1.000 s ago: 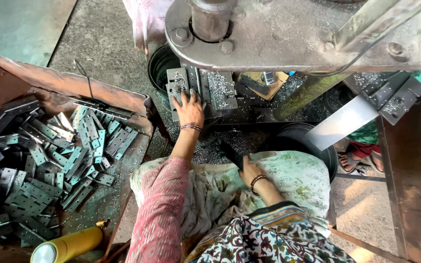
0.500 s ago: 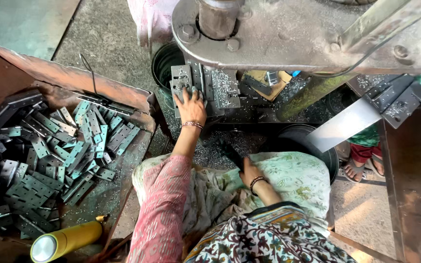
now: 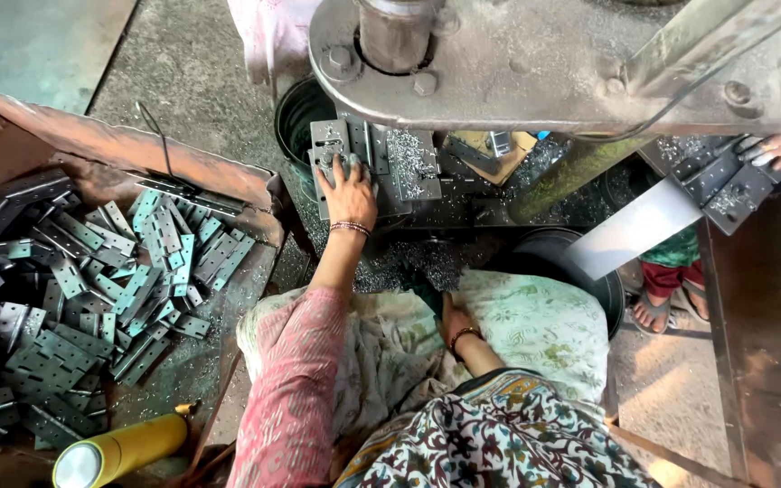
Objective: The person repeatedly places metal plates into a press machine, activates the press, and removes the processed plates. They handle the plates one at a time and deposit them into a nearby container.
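Note:
My left hand [image 3: 347, 188] reaches forward and rests on a flat grey metal plate [image 3: 329, 145] lying on the bed of a heavy press machine [image 3: 535, 63]; the fingers press down on it. Metal shavings cover the bed around the hand. My right hand [image 3: 452, 318] lies low by my lap, fingers down against the floral cloth [image 3: 535, 325], and whether it holds anything is hidden. Both wrists wear bangles.
A rusty tray [image 3: 137, 149] at the left holds several grey hinge plates [image 3: 119, 271]. A yellow cylinder [image 3: 119, 450] lies at the bottom left. A dark bucket [image 3: 298, 110] stands behind the press. Another person's hand [image 3: 777, 149] and sandalled feet [image 3: 657, 307] are at the right.
My left hand stays on the plate at the press bed with only a slight shift. The right hand has not moved.

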